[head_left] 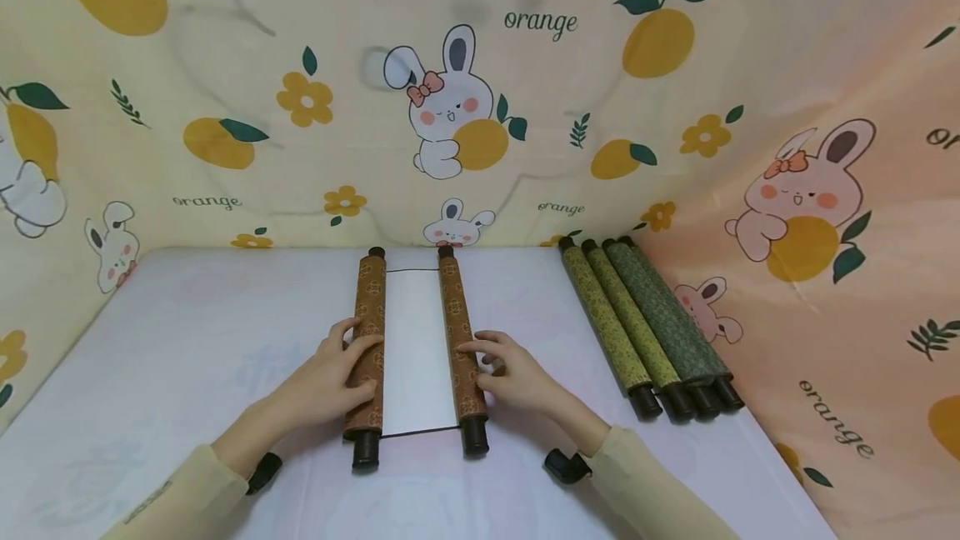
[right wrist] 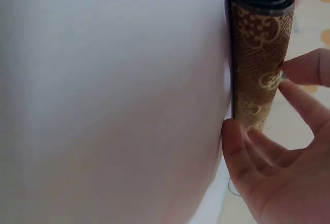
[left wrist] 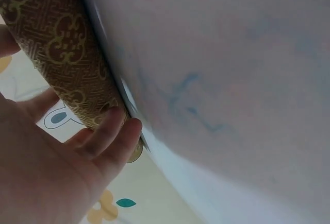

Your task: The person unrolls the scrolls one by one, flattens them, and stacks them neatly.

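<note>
A brown scroll with gold patterns and black rod ends lies partly unrolled, a strip of white paper point(head_left: 418, 348) showing between its left roll point(head_left: 370, 298) and right roll point(head_left: 455, 298). My left hand point(head_left: 318, 386) holds the left roll, its fingers over the top and its thumb near the lower part. On the outer side of the right roll, my right hand point(head_left: 525, 373) grips with thumb and curled fingers. The left wrist view shows the left hand point(left wrist: 62, 167) around the patterned roll point(left wrist: 62, 44). Close up, right fingertips point(right wrist: 234, 131) touch the other roll point(right wrist: 258, 59).
At the right of the white-covered table point(head_left: 187, 315) lie several rolled scrolls, yellow-green ones point(head_left: 607, 315) beside dark green ones point(head_left: 663, 315), all with black rod ends. A printed cloth point(head_left: 555, 98) with rabbits and oranges rises behind the table and along its sides.
</note>
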Motion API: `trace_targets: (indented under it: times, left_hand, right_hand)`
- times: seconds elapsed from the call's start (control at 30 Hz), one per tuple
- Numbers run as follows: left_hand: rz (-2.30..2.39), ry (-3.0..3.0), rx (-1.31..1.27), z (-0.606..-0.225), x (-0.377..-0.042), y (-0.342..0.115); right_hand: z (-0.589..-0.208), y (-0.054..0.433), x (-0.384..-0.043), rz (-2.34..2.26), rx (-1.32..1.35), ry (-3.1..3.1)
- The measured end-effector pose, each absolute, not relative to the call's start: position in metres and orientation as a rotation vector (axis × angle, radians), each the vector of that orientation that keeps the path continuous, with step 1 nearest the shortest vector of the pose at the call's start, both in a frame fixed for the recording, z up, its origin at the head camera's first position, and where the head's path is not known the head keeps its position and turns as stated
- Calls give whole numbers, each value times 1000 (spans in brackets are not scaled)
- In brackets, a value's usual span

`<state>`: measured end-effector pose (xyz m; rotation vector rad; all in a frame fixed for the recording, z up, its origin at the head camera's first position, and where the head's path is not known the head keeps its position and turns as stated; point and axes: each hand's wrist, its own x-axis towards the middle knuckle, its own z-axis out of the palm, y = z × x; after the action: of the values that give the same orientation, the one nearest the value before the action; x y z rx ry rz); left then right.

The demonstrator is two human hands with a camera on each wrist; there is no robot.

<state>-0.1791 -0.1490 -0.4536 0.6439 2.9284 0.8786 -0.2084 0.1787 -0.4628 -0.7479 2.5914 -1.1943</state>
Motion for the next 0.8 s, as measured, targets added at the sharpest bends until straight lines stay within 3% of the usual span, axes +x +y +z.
trace_targets:
  times: [0.53,0.8]
  left_hand:
    - [790,3038,579,-462,-174,-163]
    - [818,3024,583,-455,-168,-170]
  right_hand:
    - [-453,184,-203,-1059,-535,2734]
    - [-454,194,-204,-1159,-605,2644]
